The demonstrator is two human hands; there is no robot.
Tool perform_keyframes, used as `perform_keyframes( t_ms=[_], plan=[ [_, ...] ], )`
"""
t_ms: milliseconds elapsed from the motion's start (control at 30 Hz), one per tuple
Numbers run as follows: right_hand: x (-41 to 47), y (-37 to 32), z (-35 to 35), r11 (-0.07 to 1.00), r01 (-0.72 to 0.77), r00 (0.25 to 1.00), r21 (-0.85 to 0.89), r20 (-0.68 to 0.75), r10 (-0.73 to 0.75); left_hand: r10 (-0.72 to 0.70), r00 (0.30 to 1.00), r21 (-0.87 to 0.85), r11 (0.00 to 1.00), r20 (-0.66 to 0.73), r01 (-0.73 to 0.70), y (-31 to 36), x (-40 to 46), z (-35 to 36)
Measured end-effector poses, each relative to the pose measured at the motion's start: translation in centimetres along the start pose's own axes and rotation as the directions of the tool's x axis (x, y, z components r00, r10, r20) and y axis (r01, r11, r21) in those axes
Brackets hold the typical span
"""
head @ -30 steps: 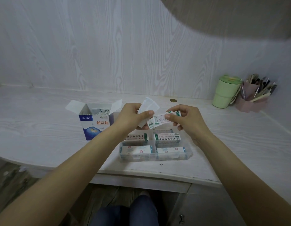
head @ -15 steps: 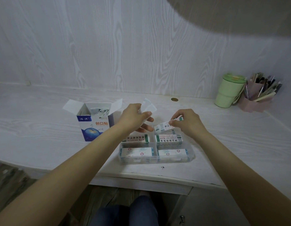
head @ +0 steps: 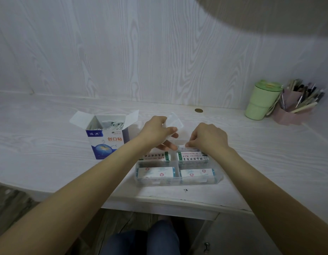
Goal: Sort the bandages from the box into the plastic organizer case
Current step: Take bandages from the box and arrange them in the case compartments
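Note:
The open blue-and-white bandage box (head: 108, 142) stands left of centre with wrapped bandages showing inside. A clear plastic organizer case (head: 219, 178) lies near the desk's front edge, its compartments filled with stacked bandages (head: 193, 157). My left hand (head: 156, 131) holds a small stack of white wrapped bandages (head: 175, 122) just behind the case. My right hand (head: 208, 138) pinches one green-printed bandage (head: 181, 147) and lowers it onto the case's far right compartment.
A green lidded cup (head: 261, 100) and a pink pen holder (head: 292, 111) full of pens stand at the back right. A coin (head: 198, 110) lies by the wall. My knees show below the white wooden desk (head: 49, 144).
My right hand has carried the single bandage away from the left hand and down to the far right compartment. The left hand has sunk slightly with its stack.

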State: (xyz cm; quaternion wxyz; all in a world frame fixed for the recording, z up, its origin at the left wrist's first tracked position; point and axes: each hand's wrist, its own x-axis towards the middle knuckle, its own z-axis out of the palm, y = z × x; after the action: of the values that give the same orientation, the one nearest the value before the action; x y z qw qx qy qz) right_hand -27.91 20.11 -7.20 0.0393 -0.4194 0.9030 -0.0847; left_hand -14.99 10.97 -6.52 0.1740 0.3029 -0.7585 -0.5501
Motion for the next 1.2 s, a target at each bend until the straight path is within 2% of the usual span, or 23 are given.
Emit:
perform_keyframes(
  t_ms=[100, 267, 433, 500, 567, 633, 667, 733, 800, 867, 900, 933, 1000, 1033, 1200],
  plan=[
    [0.1, -0.3, -0.2, 0.995, 0.033, 0.999, -0.094, 0.005, -0.033, 0.016, 1.000, 0.007, 1.000, -0.004, -0.016, -0.1, 0.1, -0.1],
    [0.5, -0.3, 0.0, 0.982, 0.166, 0.986, -0.091, 0.029, -0.164, 0.056, 0.997, 0.081, 0.995, -0.050, -0.052, -0.3, 0.1, -0.4],
    [0.8, 0.4, -0.1, 0.966, 0.259, 0.964, -0.009, 0.066, -0.258, 0.078, 0.997, 0.113, 0.991, -0.028, -0.075, -0.3, -0.1, -0.6],
    [0.8, 1.0, -0.3, 0.942, 0.271, 0.956, 0.197, 0.054, -0.287, 0.089, 0.996, 0.124, 0.988, -0.004, -0.087, -0.3, -0.1, -0.7],
    [0.3, 1.5, -1.0, 0.801, 0.203, 0.970, 0.563, -0.007, -0.242, 0.125, 0.992, 0.162, 0.978, 0.033, -0.128, -0.3, -0.1, -0.7],
    [-0.4, 1.8, -2.0, 0.563, 0.034, 0.983, 0.825, 0.076, -0.170, 0.199, 0.976, 0.301, 0.929, 0.088, -0.216, -0.1, 0.1, -0.5],
    [-0.7, 1.9, -2.5, 0.477, -0.054, 0.974, 0.877, 0.151, -0.167, 0.234, 0.964, 0.395, 0.880, 0.124, -0.264, 0.1, 0.1, -0.3],
    [-1.1, 1.9, -3.0, 0.423, -0.118, 0.954, 0.898, 0.221, -0.203, 0.271, 0.943, 0.566, 0.754, 0.191, -0.332, 0.6, 0.3, 0.2],
    [-1.2, 2.0, -3.1, 0.397, -0.094, 0.955, 0.913, 0.195, -0.223, 0.286, 0.927, 0.681, 0.631, 0.240, -0.371, 0.8, 0.6, 0.8],
    [-1.2, 2.3, -3.1, 0.360, -0.087, 0.966, 0.929, 0.167, -0.199, 0.271, 0.922, 0.716, 0.581, 0.277, -0.387, 1.2, 0.6, 1.2],
    [-1.2, 2.4, -3.1, 0.360, -0.083, 0.971, 0.929, 0.157, -0.179, 0.251, 0.922, 0.688, 0.614, 0.295, -0.387, 1.3, 0.6, 1.3],
    [-1.2, 2.6, -3.1, 0.376, -0.071, 0.978, 0.924, 0.138, -0.156, 0.220, 0.930, 0.624, 0.693, 0.294, -0.361, 1.5, 0.5, 1.3],
    [-1.1, 2.8, -3.0, 0.438, -0.033, 0.991, 0.899, 0.088, -0.105, 0.163, 0.959, 0.463, 0.849, 0.231, -0.255, 1.6, 0.3, 1.4],
    [-1.0, 2.9, -3.0, 0.468, -0.017, 0.994, 0.883, 0.063, -0.085, 0.169, 0.966, 0.415, 0.879, 0.194, -0.236, 1.5, 0.4, 1.4],
    [-0.4, 3.5, -2.1, 0.641, 0.045, 0.999, 0.766, -0.027, -0.038, 0.245, 0.965, 0.534, 0.806, 0.092, -0.255, 0.6, 1.6, 1.6]
  ],
)
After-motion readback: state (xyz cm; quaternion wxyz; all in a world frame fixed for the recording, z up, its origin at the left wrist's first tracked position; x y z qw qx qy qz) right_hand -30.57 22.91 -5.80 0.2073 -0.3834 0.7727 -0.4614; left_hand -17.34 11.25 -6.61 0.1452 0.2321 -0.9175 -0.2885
